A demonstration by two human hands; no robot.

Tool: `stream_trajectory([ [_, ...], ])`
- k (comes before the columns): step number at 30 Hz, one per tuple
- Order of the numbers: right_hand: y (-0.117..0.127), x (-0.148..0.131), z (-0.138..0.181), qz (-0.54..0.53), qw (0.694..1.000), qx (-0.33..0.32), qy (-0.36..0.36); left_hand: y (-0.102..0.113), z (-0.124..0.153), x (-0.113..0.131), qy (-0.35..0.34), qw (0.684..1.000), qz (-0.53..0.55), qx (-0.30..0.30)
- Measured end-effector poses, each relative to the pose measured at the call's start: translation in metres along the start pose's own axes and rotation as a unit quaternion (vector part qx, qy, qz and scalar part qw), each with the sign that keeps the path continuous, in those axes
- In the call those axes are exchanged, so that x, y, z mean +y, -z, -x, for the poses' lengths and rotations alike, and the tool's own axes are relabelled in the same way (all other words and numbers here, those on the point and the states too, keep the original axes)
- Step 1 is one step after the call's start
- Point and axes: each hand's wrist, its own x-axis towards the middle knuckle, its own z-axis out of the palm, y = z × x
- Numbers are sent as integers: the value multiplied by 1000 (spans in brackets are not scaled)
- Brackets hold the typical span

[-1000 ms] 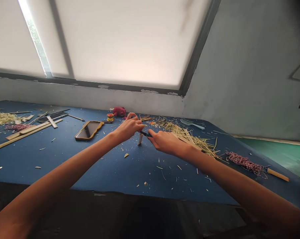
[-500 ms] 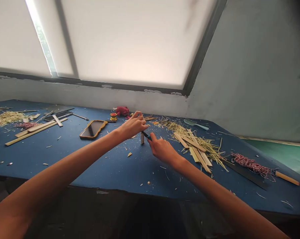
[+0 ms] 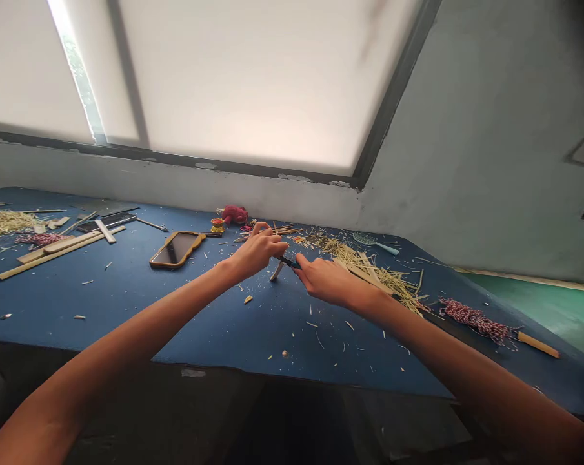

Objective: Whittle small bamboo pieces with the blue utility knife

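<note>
My left hand [image 3: 259,247] is closed around the upper part of a thin wooden strip [image 3: 276,271], whose lower end rests tilted on the blue table [image 3: 214,323]. In my right hand [image 3: 323,279], closed too, is a small knife [image 3: 286,261] with a dark blade and a bluish handle. The blade lies against or very near the strip, just below my left fingers; the exact contact is too small to make out. Pale shavings [image 3: 248,299] are scattered around.
Right of my hands lies a heap of straw-like shavings [image 3: 354,258] with flat strips, and behind it a light-blue hairbrush [image 3: 376,243]. Red-white cord [image 3: 475,320] is at the far right. A phone [image 3: 178,249] and long wooden strips [image 3: 62,250] lie left.
My right hand with the knife has moved slightly right and turned flatter. The strip's lower end leans more to the left. The whole view has shifted a little.
</note>
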Motion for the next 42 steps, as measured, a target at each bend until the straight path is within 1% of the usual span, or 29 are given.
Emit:
stream_trajectory([
  [3,7,0,1,-6,1000,-20,2,-3,2,1,7,1000,17,8],
  [6,12,1,3,-7,1000,-26,10,-7,2,2,17,999,31,20],
  [11,11,1,-1,-11,999,-27,16,-9,4,-1,19,999,32,21],
  [15,2,-2,-6,-19,1000,-4,1,-2,4,-4,14,1000,9,14],
  [18,-8,-4,-5,-33,999,17,-15,4,1,-3,5,1000,-15,-4],
  [24,-32,-15,-6,-47,995,76,-36,12,-4,-4,-32,994,-97,-37],
  [27,-42,-22,-12,-64,993,88,-47,16,-2,-6,-48,990,-130,-39],
  [30,-46,-28,-17,-63,992,94,-52,17,4,-9,-48,988,-145,-38],
  [33,-44,-33,-19,-44,994,92,-36,17,15,-11,-27,990,-133,-30],
  [37,-34,-39,-18,-17,997,73,-23,17,27,-13,3,994,-111,-12],
  [42,-27,-39,-13,12,998,66,-17,16,30,-9,21,997,-78,7],
])
